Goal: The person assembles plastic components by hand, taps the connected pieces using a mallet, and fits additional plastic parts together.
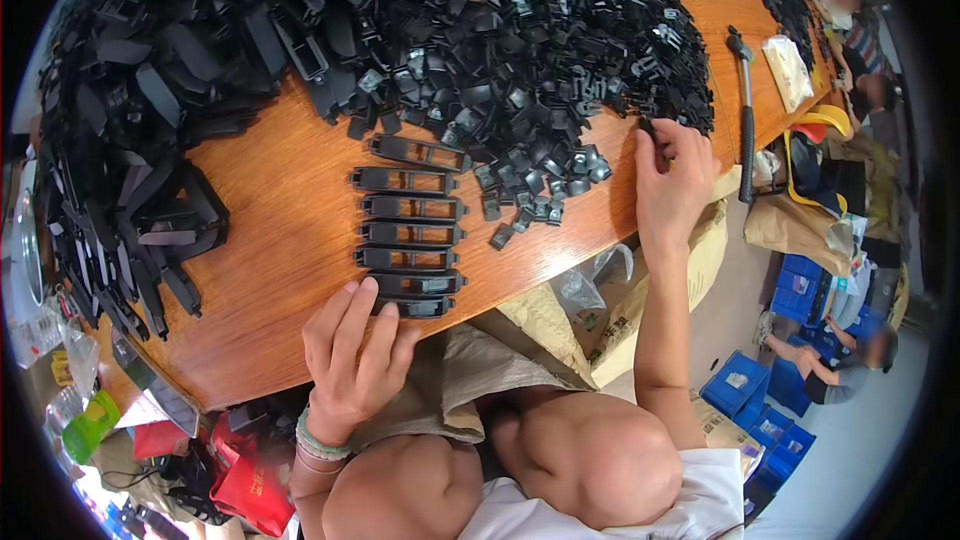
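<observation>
Several long black plastic frames (408, 233), each with an open slot, lie side by side in a row on the wooden table. My left hand (358, 348) is at the near end of that row, fingers stretched out, fingertips touching the nearest black frames. At the right edge of a big heap of small black plastic parts (520, 50), my right hand (677, 175) is closed in a pinch on a small dark plastic part (648, 128), mostly hidden by the fingers. Between row and heap lie loose small square black pieces (522, 190).
Larger black plastic covers (185, 55) are piled at the left. A hammer (744, 110) with a black handle lies near the right table edge, beside a white packet (788, 73). Blue crates (738, 385) stand on the floor to the right, near another person (850, 372).
</observation>
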The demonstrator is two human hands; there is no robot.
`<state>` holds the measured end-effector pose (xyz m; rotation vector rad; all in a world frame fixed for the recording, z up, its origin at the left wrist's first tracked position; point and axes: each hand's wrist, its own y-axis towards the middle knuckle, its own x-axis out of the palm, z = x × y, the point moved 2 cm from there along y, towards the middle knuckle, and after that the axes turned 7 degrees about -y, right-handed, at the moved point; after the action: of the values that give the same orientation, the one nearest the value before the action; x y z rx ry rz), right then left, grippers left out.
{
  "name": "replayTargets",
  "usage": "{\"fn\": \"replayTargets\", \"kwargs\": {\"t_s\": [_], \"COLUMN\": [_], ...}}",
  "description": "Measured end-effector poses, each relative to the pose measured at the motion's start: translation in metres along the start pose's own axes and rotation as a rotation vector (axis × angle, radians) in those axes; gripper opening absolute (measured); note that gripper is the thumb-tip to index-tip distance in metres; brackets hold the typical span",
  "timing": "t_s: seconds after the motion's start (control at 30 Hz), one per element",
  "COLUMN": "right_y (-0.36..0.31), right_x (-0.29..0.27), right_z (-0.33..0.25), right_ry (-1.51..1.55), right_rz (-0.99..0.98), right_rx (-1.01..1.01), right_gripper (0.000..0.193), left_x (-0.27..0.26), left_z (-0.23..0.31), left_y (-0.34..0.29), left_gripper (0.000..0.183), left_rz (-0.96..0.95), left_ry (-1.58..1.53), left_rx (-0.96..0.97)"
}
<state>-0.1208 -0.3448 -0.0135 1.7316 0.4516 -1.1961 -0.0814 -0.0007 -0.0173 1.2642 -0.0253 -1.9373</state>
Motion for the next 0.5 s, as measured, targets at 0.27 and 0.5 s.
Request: {"fn": "replayTargets", "kwargs": {"t_s": [0.27,0.5], "right_y": [-0.035,-0.039], "right_x": [-0.039,-0.032], "right_z": [-0.093,-0.137], "right_ry": [0.872,0.866], "right_rz": [-0.237,-0.333], "right_rx": [-0.151,-0.369], "right_gripper": [0.017,0.021], "left_x": [0.005,0.006], "left_z": [0.000,-0.001], "left_y": [0.025,0.025], "left_gripper": [0.055,0.052], "left_rz": [-0.109,-0.077], "left_ry": [0.022,-0.023], "left_rx": [-0.017,0.006]}}
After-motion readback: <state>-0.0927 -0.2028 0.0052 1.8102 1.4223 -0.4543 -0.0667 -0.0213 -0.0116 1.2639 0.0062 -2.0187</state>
